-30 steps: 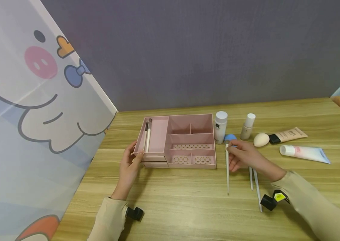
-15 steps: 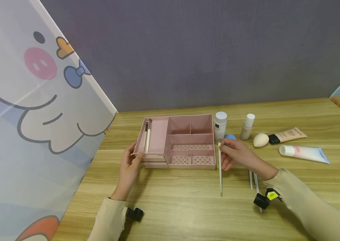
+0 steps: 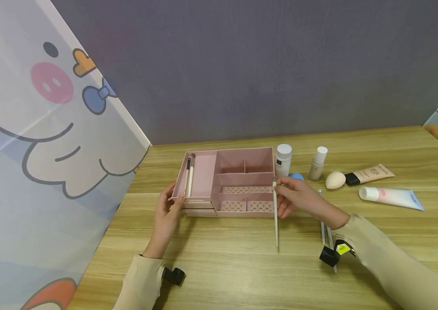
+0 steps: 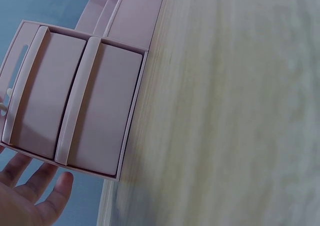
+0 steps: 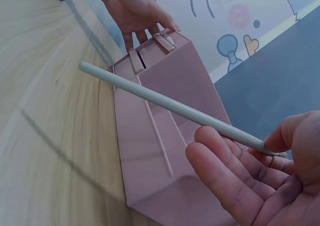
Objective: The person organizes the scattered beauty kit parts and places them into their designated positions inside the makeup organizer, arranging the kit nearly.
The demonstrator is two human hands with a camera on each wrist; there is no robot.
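My right hand (image 3: pixel 297 198) pinches a white-handled makeup brush (image 3: pixel 275 215) near its bristle end, over the right edge of a pink makeup organizer (image 3: pixel 276 161). In the right wrist view the brush handle (image 5: pixel 160 99) slants away from the thumb and fingers. My left hand (image 3: pixel 167 215) holds the organizer's front left corner, thumb at the tray's front edge and fingers along the side. Two makeup brushes (image 3: pixel 190 181) lie in the organizer's left tray. Two drawer fronts (image 4: pixel 50 93) show in the left wrist view, with several fingers close to the side wall.
Right of the organizer stand a white bottle (image 3: pixel 283 160) and a foundation bottle (image 3: pixel 318 163). A blue sponge (image 3: pixel 297 176), a cream sponge (image 3: pixel 335 180), a beige tube (image 3: pixel 371 174) and a white-pink tube (image 3: pixel 391 198) lie nearby. More brushes (image 3: pixel 322 232) lie under my right forearm.
My right hand has moved left with the brush, from beside the white bottle to the organizer's right edge. The left hand and the organizer stay in place.
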